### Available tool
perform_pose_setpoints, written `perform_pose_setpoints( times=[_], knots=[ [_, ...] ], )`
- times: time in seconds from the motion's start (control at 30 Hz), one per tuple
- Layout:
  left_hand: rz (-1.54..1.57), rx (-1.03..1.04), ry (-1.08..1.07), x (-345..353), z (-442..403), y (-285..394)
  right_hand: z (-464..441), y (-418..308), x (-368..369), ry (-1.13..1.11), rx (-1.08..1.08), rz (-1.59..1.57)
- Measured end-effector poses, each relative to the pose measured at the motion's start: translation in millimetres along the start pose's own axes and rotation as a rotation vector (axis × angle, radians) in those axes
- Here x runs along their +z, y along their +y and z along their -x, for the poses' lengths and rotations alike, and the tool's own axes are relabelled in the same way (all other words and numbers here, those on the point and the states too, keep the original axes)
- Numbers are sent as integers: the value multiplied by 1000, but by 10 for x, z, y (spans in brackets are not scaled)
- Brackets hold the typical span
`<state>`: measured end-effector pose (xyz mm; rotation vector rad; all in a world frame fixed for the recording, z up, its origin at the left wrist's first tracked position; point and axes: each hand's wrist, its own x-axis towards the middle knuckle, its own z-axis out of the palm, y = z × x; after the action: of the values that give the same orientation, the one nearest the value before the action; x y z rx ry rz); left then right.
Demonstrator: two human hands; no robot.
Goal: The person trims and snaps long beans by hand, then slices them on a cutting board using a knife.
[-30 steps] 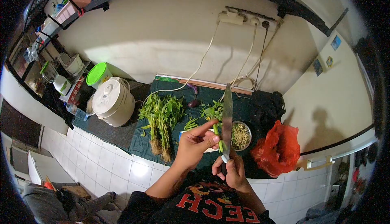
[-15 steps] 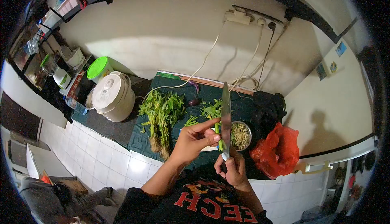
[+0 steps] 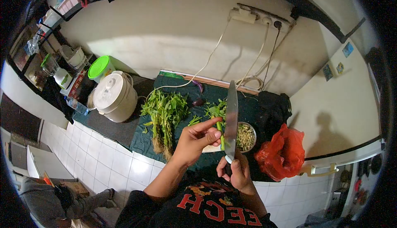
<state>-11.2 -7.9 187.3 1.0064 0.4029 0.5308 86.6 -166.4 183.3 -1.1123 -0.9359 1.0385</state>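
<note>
My left hand [image 3: 197, 139] pinches a green vegetable stem [image 3: 222, 136] between thumb and fingers. A large kitchen knife [image 3: 232, 120] points upward in my right hand [image 3: 235, 170], its fingers wrapped round the handle. The blade is just right of the stem; I cannot tell whether they touch. Below and partly behind my left hand lies a pale board [image 3: 211, 148]. Cut green stems [image 3: 194, 121] and loose leaves [image 3: 216, 109] rest beyond my hands. Right of the knife stands a round metal bowl [image 3: 246, 137] with chopped pieces in it.
A bunch of leafy greens with roots [image 3: 164, 114] lies left on the dark green cloth [image 3: 142, 139]. Behind are an eggplant [image 3: 198, 102] and a rice cooker [image 3: 115, 95]. A red plastic bag [image 3: 281, 153] sits right, near a fridge [image 3: 339, 104]. A person [image 3: 53, 203] is at lower left.
The stem in my left hand has turned slightly, and my left index finger has shifted a little left. The knife has tilted a bit to the right.
</note>
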Motion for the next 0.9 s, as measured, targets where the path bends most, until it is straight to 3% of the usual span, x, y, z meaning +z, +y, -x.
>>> perform_pose_setpoints(
  times=[0.3,0.4,0.9],
  knots=[
    [-18,31,-3,2,35,40,-19,9,84,84,-1,90],
    [20,27,-11,-23,35,19,-25,96,13,-3,-53,89],
    [-102,64,-36,-74,29,59,-94,76,47,26,-35,19]
  ],
)
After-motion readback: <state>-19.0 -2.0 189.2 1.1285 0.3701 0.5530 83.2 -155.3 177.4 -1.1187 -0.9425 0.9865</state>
